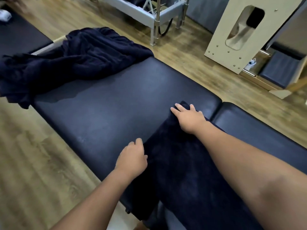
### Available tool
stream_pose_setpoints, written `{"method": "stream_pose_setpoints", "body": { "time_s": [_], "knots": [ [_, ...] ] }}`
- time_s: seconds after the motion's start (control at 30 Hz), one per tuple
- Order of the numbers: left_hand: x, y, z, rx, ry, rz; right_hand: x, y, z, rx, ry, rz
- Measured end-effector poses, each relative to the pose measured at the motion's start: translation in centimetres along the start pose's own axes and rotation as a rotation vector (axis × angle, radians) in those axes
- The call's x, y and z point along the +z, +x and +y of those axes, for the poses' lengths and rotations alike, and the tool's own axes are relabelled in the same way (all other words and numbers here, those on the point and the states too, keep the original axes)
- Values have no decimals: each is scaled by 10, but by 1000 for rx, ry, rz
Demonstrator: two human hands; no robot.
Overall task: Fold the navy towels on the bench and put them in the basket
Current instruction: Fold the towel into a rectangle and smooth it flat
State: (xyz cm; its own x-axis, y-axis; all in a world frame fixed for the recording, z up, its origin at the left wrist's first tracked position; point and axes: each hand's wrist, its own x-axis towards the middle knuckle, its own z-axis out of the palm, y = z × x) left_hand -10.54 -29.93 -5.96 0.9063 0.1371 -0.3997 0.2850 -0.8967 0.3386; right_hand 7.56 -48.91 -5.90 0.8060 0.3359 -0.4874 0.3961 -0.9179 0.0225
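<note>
On bench (116, 100), two navy towels (174, 163), two hands (189, 117)

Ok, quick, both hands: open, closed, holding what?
Left hand: fingers curled at the edge of the navy towel; grip cannot be told.
Right hand: open, flat on the towel.

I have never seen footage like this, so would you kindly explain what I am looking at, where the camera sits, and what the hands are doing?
There is no machine here: a person wears one camera on the head, looking down at their own bare arms. The long padded dark-blue bench stands on a wooden floor. On its near end lies a flat navy towel. The right hand presses flat on the towel's far end; the left hand rests with curled fingers at its left edge, though whether it pinches the cloth is unclear. A crumpled heap of navy towels waits on the far end. No basket shows.
</note>
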Motion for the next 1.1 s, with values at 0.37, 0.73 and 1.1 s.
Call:
{"method": "stream_pose_setpoints", "body": {
  "time_s": [0.37, 0.73, 1.1],
  "knots": [
    [-27, -6, 25, 134, -180, -202, -18, -34, 32, 36, -189, 252],
    [35, -113, 174, 480, -91, -413, 36, -188, 180, 124, 90, 380],
    [163, -232, 312, 631, -37, -504, 144, -346, 302, 261, 212, 454]
  ]
}}
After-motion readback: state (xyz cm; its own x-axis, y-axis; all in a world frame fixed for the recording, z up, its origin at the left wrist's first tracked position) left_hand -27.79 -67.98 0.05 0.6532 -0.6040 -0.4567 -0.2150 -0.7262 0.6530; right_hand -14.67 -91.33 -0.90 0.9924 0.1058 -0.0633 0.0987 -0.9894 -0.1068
